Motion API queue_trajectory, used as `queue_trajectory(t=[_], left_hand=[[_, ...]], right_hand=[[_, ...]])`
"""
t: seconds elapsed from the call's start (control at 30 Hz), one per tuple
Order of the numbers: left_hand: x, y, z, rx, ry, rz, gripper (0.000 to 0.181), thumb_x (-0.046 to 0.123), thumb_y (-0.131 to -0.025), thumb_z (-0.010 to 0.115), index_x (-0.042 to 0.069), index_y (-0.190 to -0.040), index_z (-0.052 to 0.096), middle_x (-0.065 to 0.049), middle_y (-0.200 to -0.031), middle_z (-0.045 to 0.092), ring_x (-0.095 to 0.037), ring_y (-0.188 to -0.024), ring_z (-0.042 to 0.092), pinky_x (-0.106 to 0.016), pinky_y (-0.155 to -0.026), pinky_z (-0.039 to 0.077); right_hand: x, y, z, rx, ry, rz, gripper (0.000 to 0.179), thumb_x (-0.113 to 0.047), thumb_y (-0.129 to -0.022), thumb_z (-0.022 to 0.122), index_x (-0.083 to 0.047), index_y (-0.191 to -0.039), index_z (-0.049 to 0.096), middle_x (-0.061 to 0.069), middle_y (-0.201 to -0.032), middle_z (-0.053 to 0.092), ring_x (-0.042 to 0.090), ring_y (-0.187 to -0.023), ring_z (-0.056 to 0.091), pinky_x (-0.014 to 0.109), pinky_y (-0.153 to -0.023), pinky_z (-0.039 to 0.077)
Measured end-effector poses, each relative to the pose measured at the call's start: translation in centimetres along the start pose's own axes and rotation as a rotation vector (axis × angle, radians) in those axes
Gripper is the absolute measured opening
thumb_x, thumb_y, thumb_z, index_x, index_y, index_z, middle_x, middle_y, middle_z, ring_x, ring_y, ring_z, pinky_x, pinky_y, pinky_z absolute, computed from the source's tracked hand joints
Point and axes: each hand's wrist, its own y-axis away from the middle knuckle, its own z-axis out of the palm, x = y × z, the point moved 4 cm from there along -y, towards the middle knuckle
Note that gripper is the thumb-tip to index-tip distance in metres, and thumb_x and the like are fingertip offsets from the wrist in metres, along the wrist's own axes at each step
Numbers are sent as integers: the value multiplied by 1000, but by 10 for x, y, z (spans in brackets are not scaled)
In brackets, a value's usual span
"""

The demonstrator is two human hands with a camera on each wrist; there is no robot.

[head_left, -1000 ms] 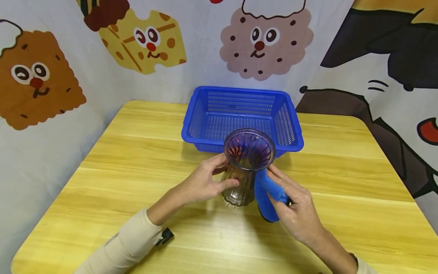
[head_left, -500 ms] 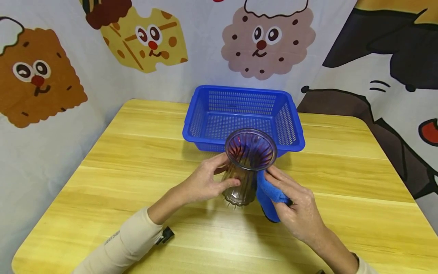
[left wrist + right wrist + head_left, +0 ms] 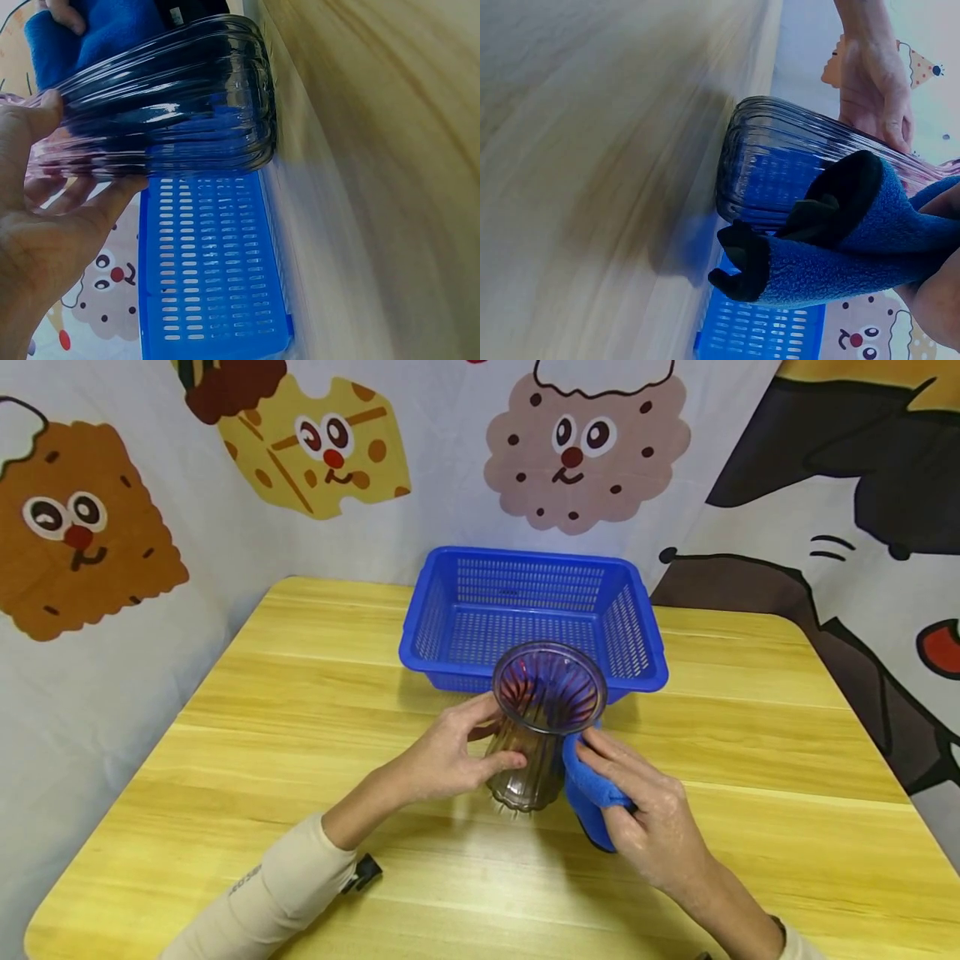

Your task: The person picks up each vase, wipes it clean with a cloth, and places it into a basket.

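Observation:
A ribbed, purple-tinted glass vase (image 3: 528, 768) with a flared rim stands at the middle of the table, in front of the basket. My left hand (image 3: 450, 756) grips it from the left, thumb on the near side and fingers behind. On the other side my right hand (image 3: 652, 810) holds a folded blue cloth (image 3: 592, 789) against the vase just under its rim. Seen from the right wrist, the cloth (image 3: 855, 259) hangs in folds with a dark edge beside the vase (image 3: 772, 161). In the left wrist view, the ribbed vase wall (image 3: 165, 112) lies between thumb and fingers.
A blue perforated plastic basket (image 3: 420, 635) stands behind the vase near the table's back edge. The wooden table (image 3: 300, 710) meets a cloth backdrop (image 3: 442, 468) printed with cartoon figures. A black strap end (image 3: 365, 874) sticks out by the left sleeve (image 3: 292, 877).
The blue cloth has shifted slightly right and folded more within my right hand, and a bit of it now shows behind the rim. My left hand and the vase hold nearly still.

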Motion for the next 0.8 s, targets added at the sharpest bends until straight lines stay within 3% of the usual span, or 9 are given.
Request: queue_trajectory(t=[0.4,0.8], left_hand=[[-2,1,0,1,9,7,68,2,-85,83,2,-146,52,-9,-150,50,-24,-133,51,-33,-101,52],[-1,0,0,-3,4,6,69,2,-85,83,2,-147,51,-9,-151,49,-23,-134,50,-32,-101,52]], right_hand=[[-2,4,1,-81,120,-22,62,15,-69,55,3,-128,68,14,-143,57,35,-129,54,25,-110,41],[-1,10,2,-158,184,30,59,11,-73,53,4,-131,66,14,-147,53,38,-130,54,19,-110,37]])
